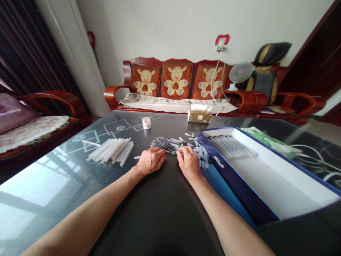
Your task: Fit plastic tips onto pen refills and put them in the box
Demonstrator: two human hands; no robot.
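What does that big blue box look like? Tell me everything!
The box is long, shallow and open on top, dark blue outside and white inside, and looks like cardboard. Pale lettering marks its outer left wall. It lies flat, slanting, at the right side of the table, beyond the right hand, which isn't touching it. A row of slim, see-through, pen-like sticks lies in its far end; the near part is bare.

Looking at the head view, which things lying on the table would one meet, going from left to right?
Translucent pen barrels → small white tub → dark pen refills → greyish pen caps → open blue box.
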